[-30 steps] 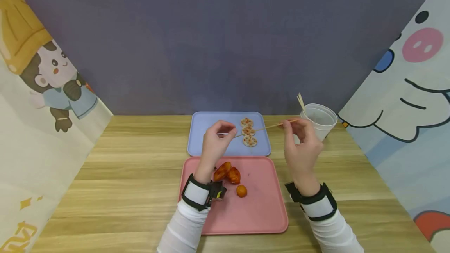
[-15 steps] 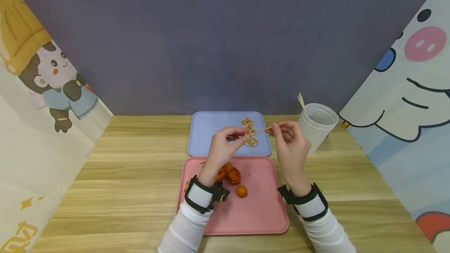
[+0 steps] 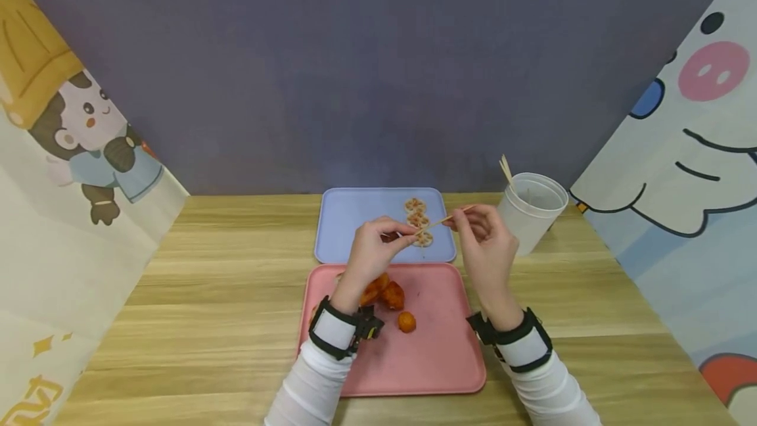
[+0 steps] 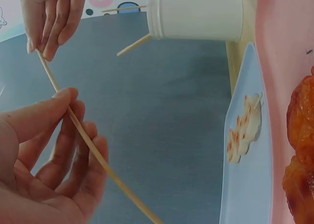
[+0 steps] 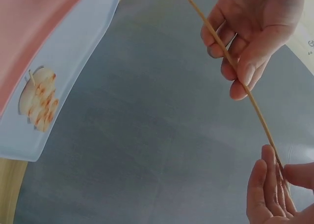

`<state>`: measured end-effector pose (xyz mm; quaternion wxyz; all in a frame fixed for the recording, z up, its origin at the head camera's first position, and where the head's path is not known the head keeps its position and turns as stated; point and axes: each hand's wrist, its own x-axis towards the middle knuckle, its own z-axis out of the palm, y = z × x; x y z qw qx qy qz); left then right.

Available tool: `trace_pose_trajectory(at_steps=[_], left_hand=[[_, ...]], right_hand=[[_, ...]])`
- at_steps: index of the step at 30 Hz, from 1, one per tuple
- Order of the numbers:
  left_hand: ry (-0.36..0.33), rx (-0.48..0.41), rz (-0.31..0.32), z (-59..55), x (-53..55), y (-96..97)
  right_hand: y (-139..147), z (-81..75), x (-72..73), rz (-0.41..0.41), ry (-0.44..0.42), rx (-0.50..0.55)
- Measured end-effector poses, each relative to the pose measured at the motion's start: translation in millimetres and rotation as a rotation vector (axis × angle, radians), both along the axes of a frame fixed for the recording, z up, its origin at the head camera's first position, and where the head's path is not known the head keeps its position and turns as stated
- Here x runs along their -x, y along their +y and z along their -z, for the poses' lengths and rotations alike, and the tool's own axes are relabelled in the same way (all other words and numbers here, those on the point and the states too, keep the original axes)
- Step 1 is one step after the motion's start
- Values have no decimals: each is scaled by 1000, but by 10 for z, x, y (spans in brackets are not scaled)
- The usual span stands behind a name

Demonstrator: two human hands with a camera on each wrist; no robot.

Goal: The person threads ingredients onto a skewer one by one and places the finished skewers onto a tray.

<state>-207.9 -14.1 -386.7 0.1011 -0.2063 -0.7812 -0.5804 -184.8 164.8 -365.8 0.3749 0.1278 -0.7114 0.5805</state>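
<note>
Both hands are on one thin wooden stick (image 3: 439, 221), just right of center in the head view. Left hand (image 3: 374, 248) has a thumb-and-finger grip on it, right hand (image 3: 489, 248) pinches it too, further up-right. Pale slices (image 3: 417, 218) lie on the blue tray (image 3: 349, 229) behind, saucy orange chunks (image 3: 392, 295) on the pink tray (image 3: 426, 363) lower center.

Place: booth-like set | cartoon-printed side walls (image 3: 662, 176) | grey backdrop (image 3: 378, 77) | wood-grain table (image 3: 230, 275)
</note>
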Motion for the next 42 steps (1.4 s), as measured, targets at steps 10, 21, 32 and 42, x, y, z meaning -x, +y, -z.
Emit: trace_pose_trajectory(at_steps=[10, 21, 32, 42], left_hand=[[-70, -256, -1, -44, -15, 30], [-122, -681, -22, -100, -3, 27], [-64, -839, -11, -126, -13, 19], [-160, -875, 47, -128, -88, 74]], right_hand=[[109, -27, -31, 22, -43, -90], [129, -62, -134, 18, -109, -179], [182, -125, -330, -39, -268, -217], [359, 187, -241, -201, -434, -209]])
